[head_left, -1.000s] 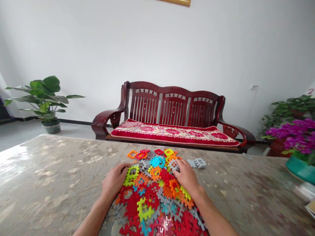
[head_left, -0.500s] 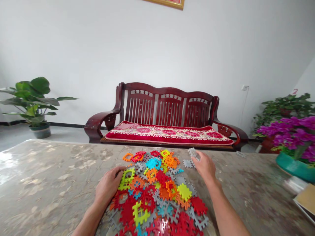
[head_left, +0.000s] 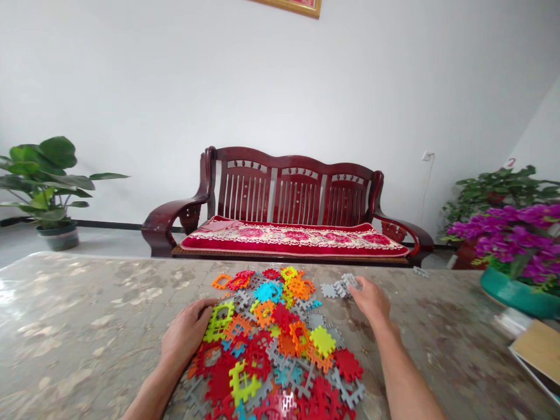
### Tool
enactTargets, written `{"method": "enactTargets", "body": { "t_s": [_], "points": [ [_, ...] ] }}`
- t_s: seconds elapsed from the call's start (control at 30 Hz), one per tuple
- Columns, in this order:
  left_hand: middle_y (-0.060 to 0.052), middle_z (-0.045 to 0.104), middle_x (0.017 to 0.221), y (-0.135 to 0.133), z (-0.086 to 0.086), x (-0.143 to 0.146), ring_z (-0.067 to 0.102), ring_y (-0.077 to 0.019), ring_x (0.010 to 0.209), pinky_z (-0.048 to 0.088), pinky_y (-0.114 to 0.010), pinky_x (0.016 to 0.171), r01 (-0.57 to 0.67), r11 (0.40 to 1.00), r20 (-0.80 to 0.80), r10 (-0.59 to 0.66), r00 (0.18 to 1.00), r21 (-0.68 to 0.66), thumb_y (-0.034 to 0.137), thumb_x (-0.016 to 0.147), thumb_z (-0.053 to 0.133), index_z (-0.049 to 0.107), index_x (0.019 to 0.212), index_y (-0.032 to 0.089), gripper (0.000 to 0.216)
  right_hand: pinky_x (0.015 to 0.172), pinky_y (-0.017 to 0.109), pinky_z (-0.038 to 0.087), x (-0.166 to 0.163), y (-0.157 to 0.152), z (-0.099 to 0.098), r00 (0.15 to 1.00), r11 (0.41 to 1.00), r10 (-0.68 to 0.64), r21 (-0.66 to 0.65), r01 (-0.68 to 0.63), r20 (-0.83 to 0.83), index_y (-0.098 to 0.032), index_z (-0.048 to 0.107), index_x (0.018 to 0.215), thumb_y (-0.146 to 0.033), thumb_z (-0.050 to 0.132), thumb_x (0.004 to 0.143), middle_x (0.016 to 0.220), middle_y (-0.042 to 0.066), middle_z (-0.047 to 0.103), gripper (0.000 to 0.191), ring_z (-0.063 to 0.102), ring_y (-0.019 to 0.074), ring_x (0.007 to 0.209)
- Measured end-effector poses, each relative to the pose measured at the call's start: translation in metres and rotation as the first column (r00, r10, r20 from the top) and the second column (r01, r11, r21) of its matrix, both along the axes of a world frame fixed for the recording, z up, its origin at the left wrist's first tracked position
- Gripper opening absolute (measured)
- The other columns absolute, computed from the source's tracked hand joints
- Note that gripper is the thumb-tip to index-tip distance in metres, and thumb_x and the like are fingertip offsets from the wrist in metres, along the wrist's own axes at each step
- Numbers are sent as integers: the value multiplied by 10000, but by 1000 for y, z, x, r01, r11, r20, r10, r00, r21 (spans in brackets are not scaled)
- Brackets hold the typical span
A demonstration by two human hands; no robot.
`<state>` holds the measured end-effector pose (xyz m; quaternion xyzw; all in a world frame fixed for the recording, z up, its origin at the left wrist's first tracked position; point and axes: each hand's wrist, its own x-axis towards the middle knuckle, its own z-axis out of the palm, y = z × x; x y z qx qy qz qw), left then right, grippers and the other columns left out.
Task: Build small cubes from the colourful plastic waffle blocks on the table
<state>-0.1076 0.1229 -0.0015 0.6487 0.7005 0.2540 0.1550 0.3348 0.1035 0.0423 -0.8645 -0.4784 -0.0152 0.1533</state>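
A heap of plastic interlocking puzzle pieces point(head_left: 284, 318) in red, orange, blue, yellow-green and grey spreads over the table in front of me. At the heap's left edge rests my left hand point(head_left: 186, 329), fingers loosely stretched beside a yellow-green piece point(head_left: 220, 318); no piece shows in its grasp. My right hand point(head_left: 371, 300), beyond the heap's far right side, pinches a grey puzzle piece point(head_left: 350, 281) at its fingertips. Other grey pieces point(head_left: 328, 290) lie just left of that one, partly overlapping it in view.
A patterned table cover point(head_left: 87, 338) lies under everything. One grey piece point(head_left: 420, 272) sits near the far edge. To the right stand purple flowers in a teal pot point(head_left: 516, 291) and a box point(head_left: 540, 350). Behind the table is a wooden bench point(head_left: 289, 192).
My right hand has lowered the grey piece toward the other grey pieces beyond the heap. My left hand stays at the heap's left edge. The view has shifted slightly.
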Motion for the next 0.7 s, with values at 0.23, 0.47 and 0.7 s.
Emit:
{"method": "enactTargets", "body": {
  "t_s": [0.23,0.47,0.7],
  "points": [
    [23,726,1126,0,-2,0,660,-193,1030,481,-242,799,-11,1000,-11,11,1000,-10,389,874,389,693,1077,313,373,805,366,478,-3,0,-4,999,999,33,-36,-33,12,-245,628,1222,-416,520,834,1096,111,710,437,656,293,1003],
    [23,715,1151,2,-4,-2,651,-202,1049,475,-263,834,-3,1000,0,3,1000,-17,407,875,391,687,1073,324,366,819,379,477,-4,2,-10,998,998,56,-33,-55,33,-233,634,1207,-395,505,846,1089,123,706,416,652,293,1004],
    [13,712,1157,0,-1,0,645,-208,1059,467,-276,826,-4,999,-6,4,1000,-40,402,888,366,675,1087,316,377,827,377,467,-5,2,-12,997,997,70,-18,-69,45,-220,609,1231,-392,506,841,1144,117,684,439,636,295,1029]
  ]
}}
